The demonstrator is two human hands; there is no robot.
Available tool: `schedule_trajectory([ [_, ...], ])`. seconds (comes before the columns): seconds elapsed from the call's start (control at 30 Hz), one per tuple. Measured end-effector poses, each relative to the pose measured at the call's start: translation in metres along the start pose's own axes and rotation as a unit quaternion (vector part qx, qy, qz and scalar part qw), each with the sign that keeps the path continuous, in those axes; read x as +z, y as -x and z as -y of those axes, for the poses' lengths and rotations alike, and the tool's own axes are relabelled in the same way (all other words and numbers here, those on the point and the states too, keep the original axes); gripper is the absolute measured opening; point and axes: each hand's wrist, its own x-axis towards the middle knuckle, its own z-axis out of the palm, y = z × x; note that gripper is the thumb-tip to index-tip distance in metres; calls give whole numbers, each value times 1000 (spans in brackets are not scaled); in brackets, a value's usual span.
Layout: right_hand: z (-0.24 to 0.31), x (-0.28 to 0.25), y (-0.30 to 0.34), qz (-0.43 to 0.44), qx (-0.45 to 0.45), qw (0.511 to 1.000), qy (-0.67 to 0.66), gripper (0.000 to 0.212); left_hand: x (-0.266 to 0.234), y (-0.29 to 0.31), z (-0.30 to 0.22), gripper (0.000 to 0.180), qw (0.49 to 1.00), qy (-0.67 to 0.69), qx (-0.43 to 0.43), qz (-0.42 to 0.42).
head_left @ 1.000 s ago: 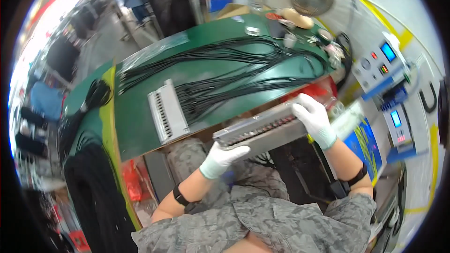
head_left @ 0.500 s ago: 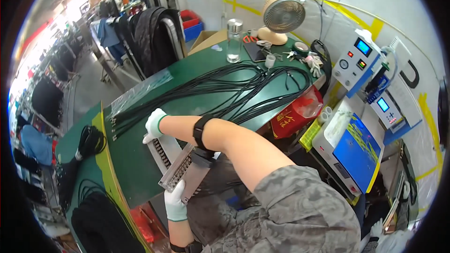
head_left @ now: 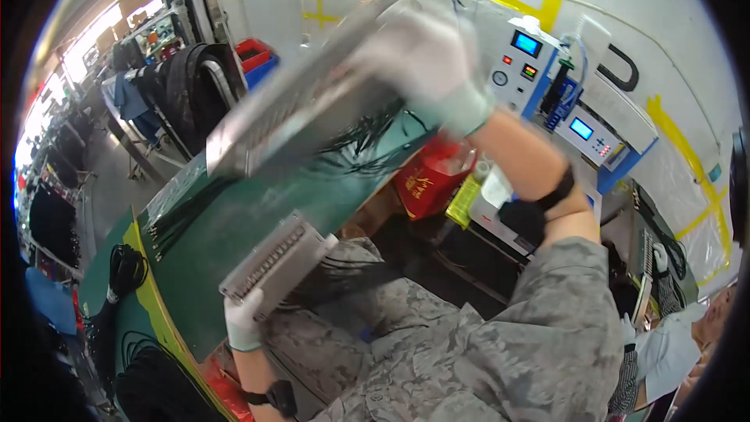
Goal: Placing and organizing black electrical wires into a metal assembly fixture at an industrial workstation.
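My left hand [head_left: 245,319], in a white glove, grips the near left end of a slotted metal fixture [head_left: 291,254]. That fixture is tilted at the edge of the green table, with a row of small parts along its slot. Thin black cables [head_left: 336,285] trail beside its lower side toward my lap. High over the table my right hand [head_left: 437,59], also gloved and blurred by motion, holds a second long metal fixture [head_left: 269,121]. This one slants down to the left, close to the camera, and its details are smeared. It covers part of the table behind it.
Bundled black cables [head_left: 183,215] lie on the green table [head_left: 183,289]; more coiled cable [head_left: 127,270] sits at its left. A red bag [head_left: 430,180] hangs near the table's right edge. Farther right stand control boxes [head_left: 516,70] and another person's arm [head_left: 664,352].
My right hand has swung up and right, lifting a metal fixture off the table area. My left hand keeps its fixture, now tilted differently. The whole view has shifted.
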Motion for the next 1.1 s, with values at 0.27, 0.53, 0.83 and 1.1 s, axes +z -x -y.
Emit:
schedule_trajectory([
  [0.27,-161,-250,49,-343,379,842,-170,46,-25,-73,-2,40,999,-1,-30,11],
  [0.53,-142,-365,129,-321,553,743,-199,42,-54,-92,18,39,992,48,-112,-41],
  [0.83,-129,-357,251,-315,715,618,-81,56,-57,-100,22,40,984,41,-149,-87],
  [1.1,-80,-335,389,-237,829,507,7,78,-71,-95,21,40,983,11,-154,-100],
])
